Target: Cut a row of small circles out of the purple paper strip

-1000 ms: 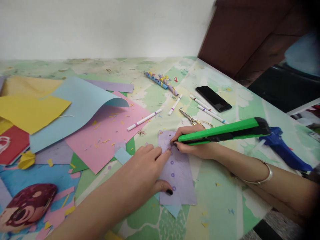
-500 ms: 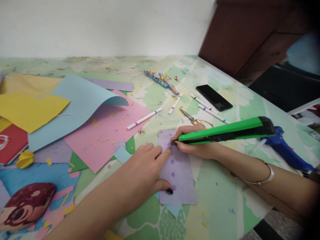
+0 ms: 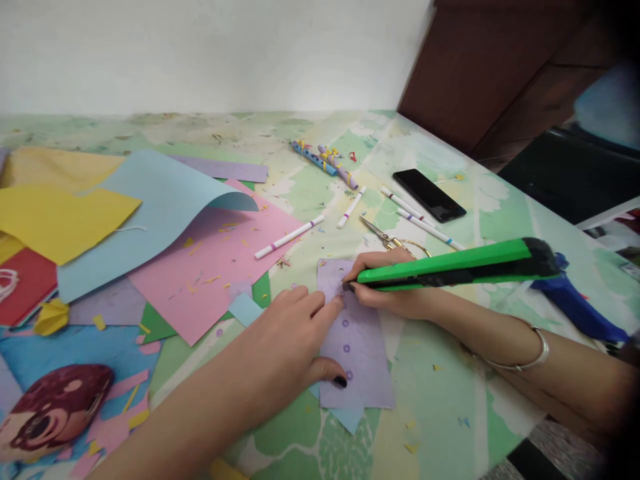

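A purple paper strip (image 3: 367, 373) with a column of small drawn rings lies in front of me, over a piece of light blue paper (image 3: 349, 419). My left hand (image 3: 305, 333) rests on its left side, thumb and fingers spread apart, pressing it to the table. In my right hand (image 3: 383, 290) is a green utility knife (image 3: 450, 261), gripped near its front end. The knife's tip meets the paper near the upper rings, close to my left fingertips; the blade itself is mostly hidden by my fingers.
Scissors (image 3: 395, 241), several markers (image 3: 290, 237) and a black phone (image 3: 429, 195) lie beyond my hands. Coloured paper sheets (image 3: 145, 213) and scraps cover the left. A dark red case (image 3: 60, 410) sits front left. A blue tool (image 3: 580, 310) is at right, beside my forearm.
The knife's rear end has tipped slightly down and to the right in my right hand. My left hand and the purple paper have stayed in place.
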`<state>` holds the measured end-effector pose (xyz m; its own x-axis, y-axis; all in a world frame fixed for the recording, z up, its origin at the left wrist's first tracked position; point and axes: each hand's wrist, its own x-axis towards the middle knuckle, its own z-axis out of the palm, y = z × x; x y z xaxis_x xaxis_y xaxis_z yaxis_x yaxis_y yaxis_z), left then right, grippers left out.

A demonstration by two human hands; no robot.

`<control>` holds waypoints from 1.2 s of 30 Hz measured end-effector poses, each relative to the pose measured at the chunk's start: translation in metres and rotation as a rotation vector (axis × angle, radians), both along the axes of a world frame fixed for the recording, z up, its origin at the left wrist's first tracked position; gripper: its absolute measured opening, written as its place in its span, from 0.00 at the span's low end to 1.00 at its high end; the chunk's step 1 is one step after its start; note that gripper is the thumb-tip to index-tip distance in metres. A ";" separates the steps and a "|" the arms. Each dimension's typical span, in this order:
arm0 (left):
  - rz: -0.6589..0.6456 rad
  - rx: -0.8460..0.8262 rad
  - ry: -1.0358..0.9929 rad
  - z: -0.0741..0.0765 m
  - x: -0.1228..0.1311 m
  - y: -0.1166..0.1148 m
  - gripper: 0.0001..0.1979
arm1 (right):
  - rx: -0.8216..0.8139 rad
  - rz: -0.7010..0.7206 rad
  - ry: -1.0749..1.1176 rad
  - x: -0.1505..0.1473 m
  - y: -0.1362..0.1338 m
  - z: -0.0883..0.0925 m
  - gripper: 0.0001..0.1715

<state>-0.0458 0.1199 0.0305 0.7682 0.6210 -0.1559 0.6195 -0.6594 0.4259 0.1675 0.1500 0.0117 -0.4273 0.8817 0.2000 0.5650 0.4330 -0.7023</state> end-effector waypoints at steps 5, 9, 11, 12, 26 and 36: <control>0.003 0.000 0.005 0.000 -0.001 -0.001 0.29 | 0.008 -0.007 0.014 -0.001 -0.001 -0.002 0.05; 0.005 0.001 -0.001 0.000 -0.002 0.000 0.28 | -0.008 -0.017 0.032 0.001 -0.002 -0.001 0.06; 0.002 0.001 -0.003 -0.001 -0.002 0.000 0.29 | -0.018 -0.032 0.028 0.001 -0.003 -0.001 0.06; 0.000 0.001 -0.001 -0.001 -0.002 0.000 0.29 | -0.019 -0.034 0.027 0.001 -0.003 -0.001 0.06; 0.009 -0.004 0.000 0.001 -0.001 0.000 0.27 | 0.031 -0.092 -0.003 -0.004 -0.008 -0.002 0.05; 0.012 0.007 -0.014 -0.002 -0.001 0.001 0.28 | -0.014 -0.073 0.006 -0.003 -0.005 -0.001 0.07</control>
